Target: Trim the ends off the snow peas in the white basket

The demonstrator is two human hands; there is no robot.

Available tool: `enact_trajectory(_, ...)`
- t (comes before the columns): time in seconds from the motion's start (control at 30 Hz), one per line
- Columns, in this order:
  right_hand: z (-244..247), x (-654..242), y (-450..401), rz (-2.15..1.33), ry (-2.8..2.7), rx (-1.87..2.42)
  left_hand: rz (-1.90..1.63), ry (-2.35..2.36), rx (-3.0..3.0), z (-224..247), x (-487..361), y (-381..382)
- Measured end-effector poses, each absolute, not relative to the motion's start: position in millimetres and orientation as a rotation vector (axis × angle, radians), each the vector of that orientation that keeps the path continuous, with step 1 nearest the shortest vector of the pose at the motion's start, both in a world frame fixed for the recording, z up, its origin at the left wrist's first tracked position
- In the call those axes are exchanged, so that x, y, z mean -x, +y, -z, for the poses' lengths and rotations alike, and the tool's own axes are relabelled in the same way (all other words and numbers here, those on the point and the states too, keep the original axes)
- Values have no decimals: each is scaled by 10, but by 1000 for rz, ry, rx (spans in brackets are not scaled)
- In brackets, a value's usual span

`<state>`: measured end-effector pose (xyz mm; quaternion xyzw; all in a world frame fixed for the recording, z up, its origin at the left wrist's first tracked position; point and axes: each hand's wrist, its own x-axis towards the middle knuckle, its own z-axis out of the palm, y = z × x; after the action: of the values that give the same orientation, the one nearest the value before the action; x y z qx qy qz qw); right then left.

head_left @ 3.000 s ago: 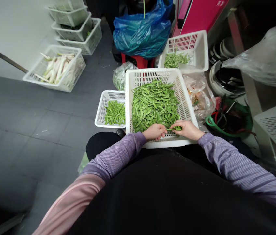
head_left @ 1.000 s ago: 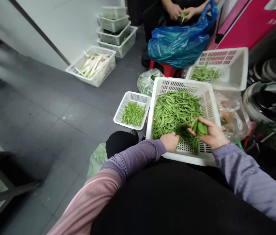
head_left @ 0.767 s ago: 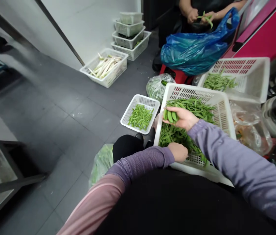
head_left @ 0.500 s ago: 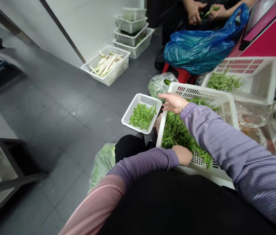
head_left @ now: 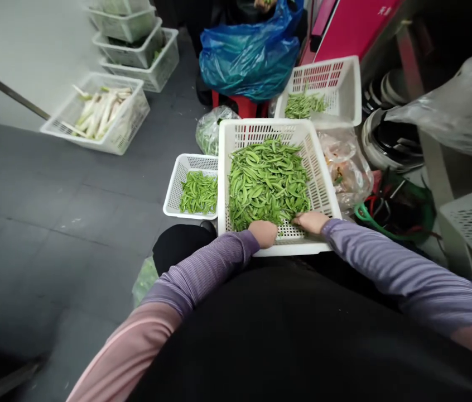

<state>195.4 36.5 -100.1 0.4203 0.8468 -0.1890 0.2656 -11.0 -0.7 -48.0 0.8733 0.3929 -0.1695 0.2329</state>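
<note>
Back from their reach across the crate, the right grip (head_left: 311,221) and left grip (head_left: 264,233) now rest low at the near rim of a white plastic mesh crate (head_left: 322,178), loosely curled, with no pod showing in either, though their fingers are partly hidden. Heaped bright green snow peas (head_left: 267,184) lie just ahead, pods pointing every way, and nothing stands between them and the grips. A small white mesh basket (head_left: 172,185) sits just left of the crate on the grey tile floor (head_left: 72,251).
</note>
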Motion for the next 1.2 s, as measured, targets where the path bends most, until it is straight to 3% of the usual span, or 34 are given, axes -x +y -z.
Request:
enact_trajectory(0.17, 1084, -1740, 432, 584, 2289, -1264, 489, 1104, -2370, 463, 41, 55)
enact_trajectory(0.33, 850, -1833, 446, 755, 2239, -1549, 360, 1153, -2348, 415, 42, 142)
enact_trajectory(0.4, 723, -1863, 345, 1277, 2089, -1847, 256, 1133, -2334, 402, 22, 148)
enact_trajectory(0.5, 570, -1822, 136, 2371, 1407, -2162, 154, 1071, -2316, 373, -35, 115)
enact_trajectory(0.6, 480, -1714, -23, 2807, 984, -2220, 108, 1016, -2355, 344, -73, 59)
enact_trajectory(0.77, 418, -1572, -117, 2870, 927, -2384, 88, 972, -2460, 343, -29, 3)
enact_trajectory(1.07, 371, -1477, -227, 2496, 1405, -2251, 287, 806, -2547, 221, 38, -39)
enact_trajectory(1.2, 292, -1558, -283, 2448, 1433, -2120, 371, 1179, -2429, 231, 162, 113)
